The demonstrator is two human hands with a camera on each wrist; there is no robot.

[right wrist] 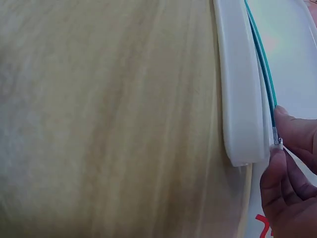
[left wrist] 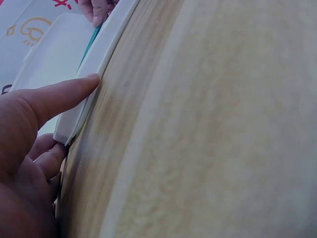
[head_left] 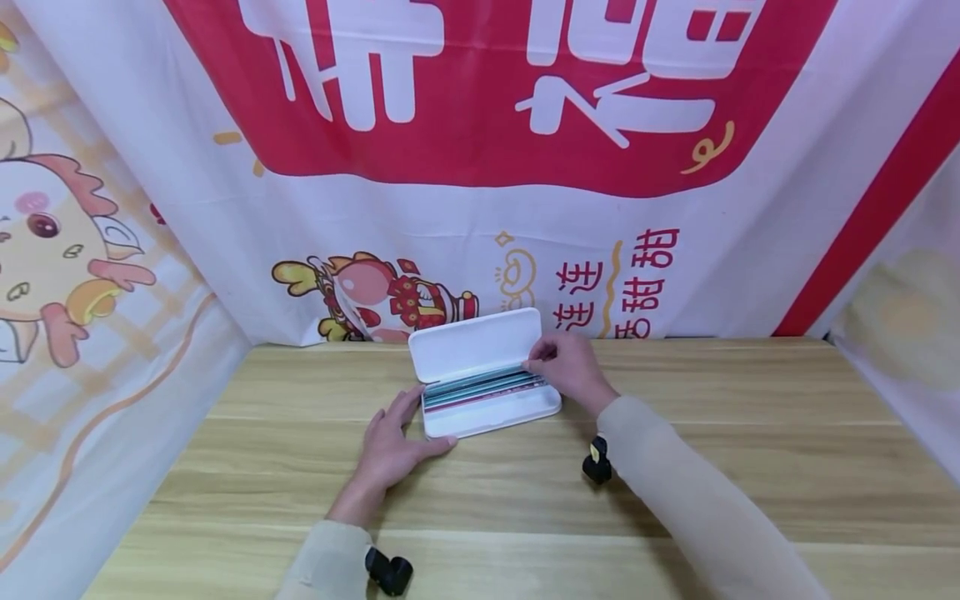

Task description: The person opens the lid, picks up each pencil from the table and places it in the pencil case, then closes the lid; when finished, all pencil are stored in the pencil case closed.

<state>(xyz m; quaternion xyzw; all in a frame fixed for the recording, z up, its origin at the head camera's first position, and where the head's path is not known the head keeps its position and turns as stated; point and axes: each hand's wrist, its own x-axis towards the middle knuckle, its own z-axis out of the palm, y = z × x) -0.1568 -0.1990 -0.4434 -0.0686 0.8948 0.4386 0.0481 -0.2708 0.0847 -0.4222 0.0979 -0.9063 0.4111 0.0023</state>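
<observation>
A white pencil case (head_left: 491, 414) stands with its lid (head_left: 480, 343) tilted up at the back. Several thin pencils (head_left: 480, 387), mostly teal and one reddish, lie lengthwise inside it. My left hand (head_left: 392, 446) holds the case's left end, the thumb against the front edge and the fingers around the side, as the left wrist view also shows. At the right end, my right hand (head_left: 573, 367) pinches the end of a green pencil (right wrist: 267, 79) between thumb and fingers. A silver band and a small white tip show at that end in the right wrist view.
The case is on a wood-grain table (head_left: 712, 467) near its back edge. Behind it hangs a red and white printed cloth (head_left: 480, 208), and another patterned cloth (head_left: 97, 275) covers the left side. Both wrists wear small black cameras.
</observation>
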